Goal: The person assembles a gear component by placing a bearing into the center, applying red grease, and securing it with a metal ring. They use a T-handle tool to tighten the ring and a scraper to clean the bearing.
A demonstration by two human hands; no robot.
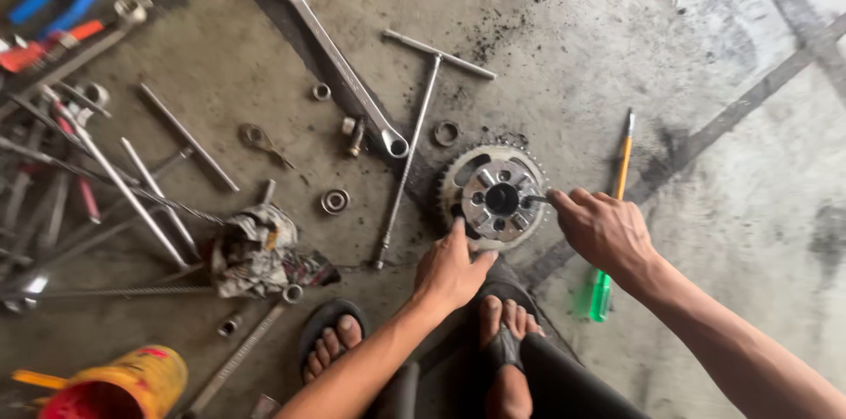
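Note:
A toothed metal sprocket with a silver hub point(493, 194) lies flat on the concrete floor in front of my feet. My left hand point(451, 267) rests on its near rim, fingers pressing the edge. My right hand point(601, 229) pinches a small dark pin or bolt at the hub's right side, beside the centre hole. A T-handle wrench point(414, 133) lies just left of the sprocket, and a large ring spanner point(339, 62) beyond it.
A green-handled screwdriver point(610, 225) lies to the right, partly under my right hand. A bearing point(335, 200), a ring point(446, 133), a greasy rag point(260, 252), several rods and pliers lie at left. A yellow and red can point(119, 384) stands at bottom left.

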